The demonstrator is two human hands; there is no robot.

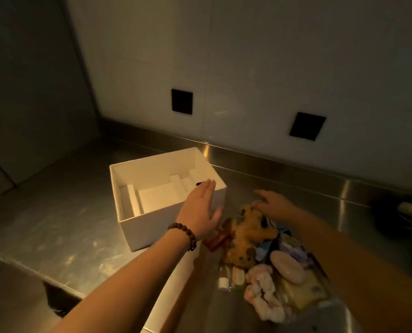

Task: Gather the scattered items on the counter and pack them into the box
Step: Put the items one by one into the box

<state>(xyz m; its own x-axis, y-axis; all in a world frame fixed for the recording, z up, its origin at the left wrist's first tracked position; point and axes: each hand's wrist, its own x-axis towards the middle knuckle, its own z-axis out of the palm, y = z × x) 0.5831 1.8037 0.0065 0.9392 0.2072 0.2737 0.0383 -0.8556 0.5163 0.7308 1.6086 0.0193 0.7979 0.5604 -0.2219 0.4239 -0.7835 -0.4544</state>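
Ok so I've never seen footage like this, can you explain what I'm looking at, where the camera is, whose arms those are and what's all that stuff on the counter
There is no machine here. The one picture comes from a camera worn on a person's head, looking forward and down, so the two bare arms are that person's own.

The surface is a steel counter. On it stands an open white box with white inserts inside. To its right lies a pile of small items: a brown plush toy, a pink oval object, a pale pink cloth, small bottles and packets that are too dim to name.

The left hand, with a bead bracelet on the wrist, is open with straight fingers over the box's right side. The right hand rests open on the plush toy. Neither hand holds anything yet.
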